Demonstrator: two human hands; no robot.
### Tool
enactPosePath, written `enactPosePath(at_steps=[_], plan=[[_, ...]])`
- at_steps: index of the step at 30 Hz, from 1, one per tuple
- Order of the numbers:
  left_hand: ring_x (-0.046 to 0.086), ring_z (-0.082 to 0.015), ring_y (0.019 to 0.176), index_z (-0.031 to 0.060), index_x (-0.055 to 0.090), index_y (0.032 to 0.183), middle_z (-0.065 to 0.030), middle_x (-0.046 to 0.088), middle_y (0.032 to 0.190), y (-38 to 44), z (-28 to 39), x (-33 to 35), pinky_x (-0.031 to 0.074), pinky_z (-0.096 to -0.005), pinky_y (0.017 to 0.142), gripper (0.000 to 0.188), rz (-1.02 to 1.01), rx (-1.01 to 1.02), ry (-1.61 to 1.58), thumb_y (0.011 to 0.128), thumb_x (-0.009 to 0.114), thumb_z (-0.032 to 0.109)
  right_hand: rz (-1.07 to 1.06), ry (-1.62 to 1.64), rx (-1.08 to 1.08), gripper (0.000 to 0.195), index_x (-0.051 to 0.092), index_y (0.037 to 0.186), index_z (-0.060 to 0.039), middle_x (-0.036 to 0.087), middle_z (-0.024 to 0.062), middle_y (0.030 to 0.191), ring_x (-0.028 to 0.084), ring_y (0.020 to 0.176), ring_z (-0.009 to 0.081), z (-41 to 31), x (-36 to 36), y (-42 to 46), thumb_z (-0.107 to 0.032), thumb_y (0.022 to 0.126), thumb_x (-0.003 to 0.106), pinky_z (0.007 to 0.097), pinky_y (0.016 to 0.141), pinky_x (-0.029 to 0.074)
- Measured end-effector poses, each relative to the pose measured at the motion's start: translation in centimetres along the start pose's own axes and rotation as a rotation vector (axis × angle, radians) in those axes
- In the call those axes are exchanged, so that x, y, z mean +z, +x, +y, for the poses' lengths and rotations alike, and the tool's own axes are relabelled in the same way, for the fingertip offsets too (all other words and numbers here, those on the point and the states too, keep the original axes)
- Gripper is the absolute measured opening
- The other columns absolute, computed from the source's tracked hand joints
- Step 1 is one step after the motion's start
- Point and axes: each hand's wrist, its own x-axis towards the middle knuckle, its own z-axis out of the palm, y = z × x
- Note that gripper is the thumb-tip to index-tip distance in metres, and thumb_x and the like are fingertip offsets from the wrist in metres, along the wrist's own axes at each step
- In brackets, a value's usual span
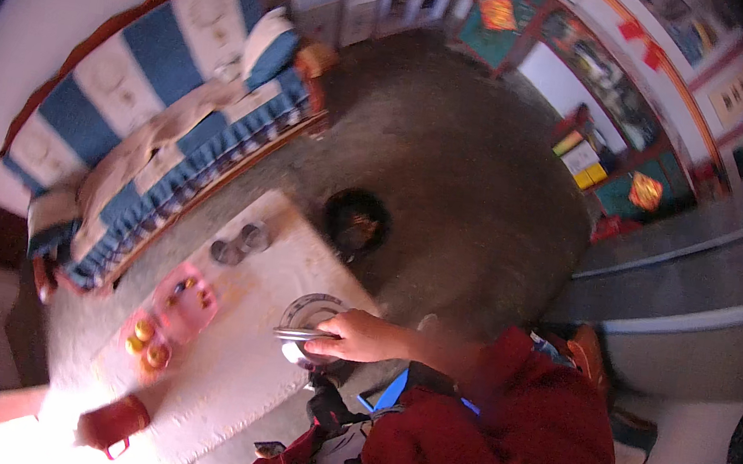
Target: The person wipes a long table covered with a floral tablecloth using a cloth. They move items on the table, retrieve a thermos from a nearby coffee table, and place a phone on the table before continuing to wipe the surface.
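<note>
My right hand (359,336), coming in from the right in a dark red sleeve, grips a shiny metal dish (294,335) by its edge, seen nearly side-on. Behind it, a round dish with a patterned rim (312,304) is over the near edge of a low table (273,248) with a pale cover. Below the metal dish is another rounded, bright-lit shape, partly hidden by my fingers. My left hand is not in view; dark red cloth and a black item (328,402) lie at the lower middle, too blurred to name.
On the table are two glass cups (241,244), a pink tray (188,300) with small items, several yellowish round fruits (144,330) and a red container with a handle (116,421). A dark round basin (356,223) sits on the floor. Beyond are a sofa (154,90) and green-doored cabinets (505,20).
</note>
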Motion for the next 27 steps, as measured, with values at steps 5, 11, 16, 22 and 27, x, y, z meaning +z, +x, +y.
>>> enactPosePath(at_steps=[5,11,16,22,27], plan=[[0.051,-0.0381,0.111,-0.0059,0.030,0.139,-0.0260,0.049,0.123,2.5,16.1,6.3,0.046,-0.0457,0.093,0.099,-0.103,0.148,0.083,0.061,0.084,0.023,0.158,0.105,-0.036,0.043,0.070,0.097,-0.0030,0.068,0.0209,0.085,0.067,0.076,0.0355,4.5,-11.2,-13.9,-0.045,0.091,0.062,0.0456,0.068,0.050],[0.053,-0.0324,0.106,-0.0029,0.030,0.140,-0.0216,0.050,0.122,2.4,35.7,16.8,0.048,-0.0431,0.088,0.097,-0.181,0.237,0.051,0.063,0.085,0.018,0.514,-0.055,0.093,0.049,0.070,0.084,-0.0072,0.067,0.0193,0.075,0.065,0.072,0.0400,9.6,-23.4,-30.4,-0.055,0.087,0.059,0.0518,0.064,0.048],[0.056,-0.0275,0.101,-0.0004,0.029,0.141,-0.0179,0.051,0.121,2.1,51.8,26.3,0.051,-0.0409,0.084,0.096,-0.328,0.268,-0.341,0.065,0.086,0.014,0.918,-0.233,0.190,0.045,0.072,0.084,-0.0128,0.069,0.0160,0.079,0.066,0.076,0.0391,14.3,-33.4,-41.9,-0.056,0.086,0.060,0.0504,0.068,0.050],[0.056,-0.0209,0.098,0.0055,0.035,0.136,-0.0114,0.052,0.115,-3.9,73.2,37.4,0.051,-0.0387,0.082,0.084,-0.805,0.640,-0.640,0.069,0.085,0.007,1.209,-0.126,0.312,0.042,0.074,0.092,-0.0114,0.070,0.0129,0.083,0.068,0.079,0.0332,21.0,-47.8,-54.3,-0.051,0.085,0.064,0.0422,0.069,0.052],[0.053,-0.0204,0.111,0.0077,0.043,0.122,-0.0097,0.053,0.118,-11.5,91.2,47.3,0.045,-0.0372,0.094,0.070,-1.151,0.899,-0.363,0.068,0.087,0.012,1.273,-0.092,0.455,0.031,0.075,0.098,-0.0106,0.074,0.0100,0.089,0.070,0.080,0.0198,21.9,-60.4,-63.2,-0.038,0.086,0.068,0.0336,0.073,0.053]])
